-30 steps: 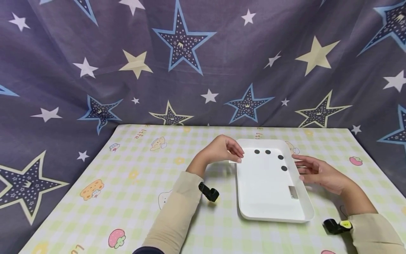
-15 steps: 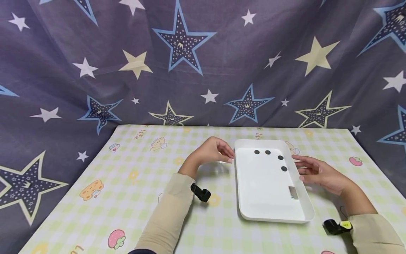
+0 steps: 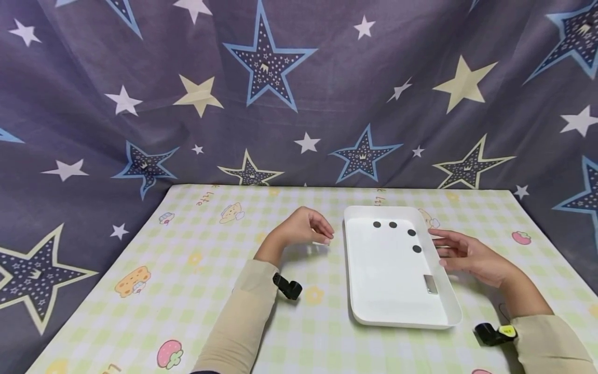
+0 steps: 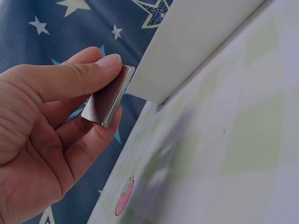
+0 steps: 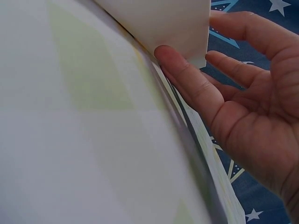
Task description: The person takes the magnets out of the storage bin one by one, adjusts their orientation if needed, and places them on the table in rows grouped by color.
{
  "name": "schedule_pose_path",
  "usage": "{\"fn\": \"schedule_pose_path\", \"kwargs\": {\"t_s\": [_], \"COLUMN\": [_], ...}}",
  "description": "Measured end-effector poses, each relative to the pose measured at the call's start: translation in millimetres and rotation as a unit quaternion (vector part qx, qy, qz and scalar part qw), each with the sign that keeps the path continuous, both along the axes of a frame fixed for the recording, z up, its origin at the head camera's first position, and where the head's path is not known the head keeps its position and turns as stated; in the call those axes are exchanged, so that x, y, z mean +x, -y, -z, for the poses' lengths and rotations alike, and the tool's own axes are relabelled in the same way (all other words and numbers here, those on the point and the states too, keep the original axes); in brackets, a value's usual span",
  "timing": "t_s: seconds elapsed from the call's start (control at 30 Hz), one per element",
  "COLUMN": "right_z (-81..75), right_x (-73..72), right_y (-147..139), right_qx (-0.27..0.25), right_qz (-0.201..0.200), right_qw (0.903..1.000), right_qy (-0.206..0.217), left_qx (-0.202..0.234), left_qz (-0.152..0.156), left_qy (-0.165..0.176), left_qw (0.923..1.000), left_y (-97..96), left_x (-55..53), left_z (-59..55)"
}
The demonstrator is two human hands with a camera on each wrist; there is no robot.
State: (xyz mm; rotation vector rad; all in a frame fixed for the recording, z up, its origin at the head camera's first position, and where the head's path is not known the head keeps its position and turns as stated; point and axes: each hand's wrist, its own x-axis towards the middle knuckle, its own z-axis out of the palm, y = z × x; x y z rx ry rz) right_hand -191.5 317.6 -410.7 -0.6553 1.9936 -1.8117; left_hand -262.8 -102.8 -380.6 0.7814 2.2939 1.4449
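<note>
A white rectangular tray (image 3: 390, 296) stands on the table. Left of its wall, my left hand (image 3: 306, 227) pinches a small, shiny rectangular metal block (image 4: 108, 95) between thumb and fingers, over the cloth. Little of the block shows in the head view. My right hand (image 3: 472, 257) rests its fingertips against the tray's right outer wall, the fingers extended and spread; the right wrist view shows the thumb on the white wall (image 5: 173, 23). Inside the tray, several black discs (image 3: 393, 225) lie near the far right corner, and another silver rectangular piece (image 3: 431, 284) lies by the right wall.
A checked green and white tablecloth (image 3: 187, 311) with cartoon prints covers the table. Behind its back edge hangs a dark curtain (image 3: 280, 124) with stars. Each wrist carries a small black camera, one on the left (image 3: 287, 286) and one on the right (image 3: 494, 333).
My left hand has drawn away leftward and slightly toward me from the tray's left rim, the metal block still in its fingers. My right hand stays at the tray's right wall.
</note>
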Motion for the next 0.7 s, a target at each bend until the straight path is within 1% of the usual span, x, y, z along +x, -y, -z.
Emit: {"fn": "schedule_pose_path", "kwargs": {"t_s": [0.13, 0.33, 0.57, 0.7], "right_z": [0.7, 1.0, 0.8, 0.7], "right_x": [-0.6, -0.8, -0.1, 0.1], "right_y": [0, -1, 0, 0], "right_qx": [0.0, 0.001, 0.007, 0.014], "right_qz": [-0.003, -0.004, 0.005, 0.009], "right_qw": [1.0, 1.0, 0.9999, 0.9998], "right_qy": [-0.004, -0.003, -0.005, -0.006], "left_qx": [-0.014, -0.023, -0.033, -0.039], "left_qz": [-0.006, -0.013, -0.031, -0.034], "left_qy": [0.006, 0.009, 0.0, -0.003], "left_qw": [0.9999, 0.9996, 0.999, 0.9987], "left_y": [2.3, 7.3, 12.4, 13.8], "left_x": [-0.2, -3.3, -8.8, -10.9], "left_z": [3.8, 8.8, 17.8, 22.6]}}
